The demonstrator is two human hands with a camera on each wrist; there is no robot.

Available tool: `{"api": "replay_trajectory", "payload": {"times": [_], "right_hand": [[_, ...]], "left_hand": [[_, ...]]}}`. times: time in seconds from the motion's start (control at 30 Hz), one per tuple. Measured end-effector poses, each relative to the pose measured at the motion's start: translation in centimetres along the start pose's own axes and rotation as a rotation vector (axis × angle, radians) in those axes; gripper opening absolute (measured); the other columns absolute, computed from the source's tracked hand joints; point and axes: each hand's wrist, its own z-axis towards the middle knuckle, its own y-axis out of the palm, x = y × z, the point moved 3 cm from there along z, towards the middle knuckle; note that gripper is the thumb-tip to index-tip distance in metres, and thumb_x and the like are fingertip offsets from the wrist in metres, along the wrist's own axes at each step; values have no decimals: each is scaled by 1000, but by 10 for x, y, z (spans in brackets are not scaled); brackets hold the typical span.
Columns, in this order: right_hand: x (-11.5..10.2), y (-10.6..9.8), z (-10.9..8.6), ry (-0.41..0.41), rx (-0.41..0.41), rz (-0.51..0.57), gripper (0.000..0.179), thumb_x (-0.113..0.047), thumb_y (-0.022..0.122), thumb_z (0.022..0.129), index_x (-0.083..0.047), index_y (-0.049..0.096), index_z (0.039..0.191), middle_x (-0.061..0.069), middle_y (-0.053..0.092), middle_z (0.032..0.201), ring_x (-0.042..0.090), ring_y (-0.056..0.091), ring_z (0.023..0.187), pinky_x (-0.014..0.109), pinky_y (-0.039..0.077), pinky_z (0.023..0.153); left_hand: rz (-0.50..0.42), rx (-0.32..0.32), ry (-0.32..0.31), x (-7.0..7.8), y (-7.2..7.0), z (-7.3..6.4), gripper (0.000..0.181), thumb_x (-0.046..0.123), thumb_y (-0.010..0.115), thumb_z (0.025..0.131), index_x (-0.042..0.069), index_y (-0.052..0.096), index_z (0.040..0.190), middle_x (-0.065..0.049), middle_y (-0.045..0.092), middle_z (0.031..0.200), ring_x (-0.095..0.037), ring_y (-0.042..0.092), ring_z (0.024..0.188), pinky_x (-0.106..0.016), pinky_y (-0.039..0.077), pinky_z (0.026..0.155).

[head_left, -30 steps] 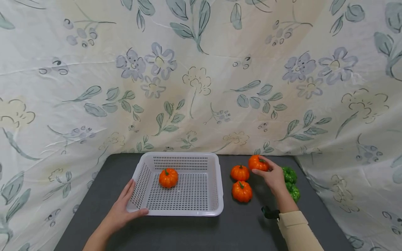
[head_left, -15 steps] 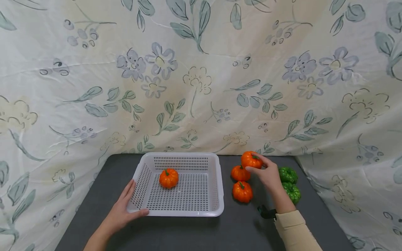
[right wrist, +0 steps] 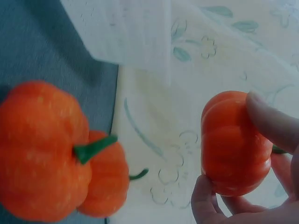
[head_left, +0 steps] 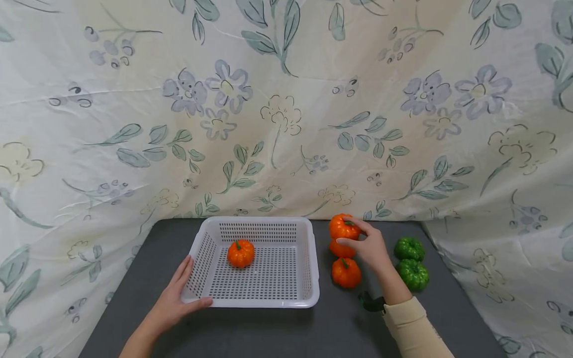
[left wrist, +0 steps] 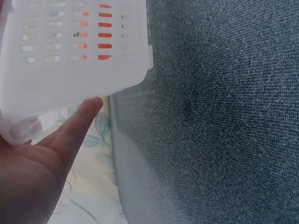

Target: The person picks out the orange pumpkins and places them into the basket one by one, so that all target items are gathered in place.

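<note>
The site is a screened tabletop area: a pale, flower-printed cloth (head_left: 286, 109) hangs close behind the table (head_left: 250, 330) and continues down both sides, filling the background. The table's top is dark grey, and the left wrist view shows its surface to be woven in texture. Whether the wider premises are a home, a lab or a workshop cannot be determined from these views.

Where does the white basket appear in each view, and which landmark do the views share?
Head: the white basket sits left of centre, below the middle.
Left wrist: white basket, upper left.
Right wrist: white basket, cut off by the top edge.
Shared landmark: flowered cloth.
</note>
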Motion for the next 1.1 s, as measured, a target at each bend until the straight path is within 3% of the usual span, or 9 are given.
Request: {"api": "replay_trajectory", "payload": {"times": [0.4, 0.73, 1.1], "right_hand": [[-19, 25, -1, -13, -66, 67, 66, -40, 87, 78, -29, 62, 139, 9, 47, 154, 36, 51, 130, 54, 50, 103], [-48, 45, 0, -100, -98, 84, 59, -37, 86, 80, -33, 64, 134, 2, 52, 148, 32, 52, 123, 46, 54, 94], [-67, 68, 2, -140, -152, 83, 57, -33, 87, 79, -30, 67, 133, 5, 54, 147, 32, 53, 128, 52, 49, 102]], "left_hand": [[3, 5, 9, 1, 0, -4, 120, 43, 85, 76, 2, 10, 161, -18, 0, 170, -52, 16, 147, -74, 21, 112], [0, 13, 4, 0, 1, -2, 120, 44, 84, 77, 3, 9, 161, -16, -1, 170, -51, 14, 148, -74, 20, 112], [-3, 4, -8, 0, 1, 0, 121, 46, 84, 77, 5, 8, 162, -16, -2, 170, -51, 13, 149, -74, 18, 112]]}}
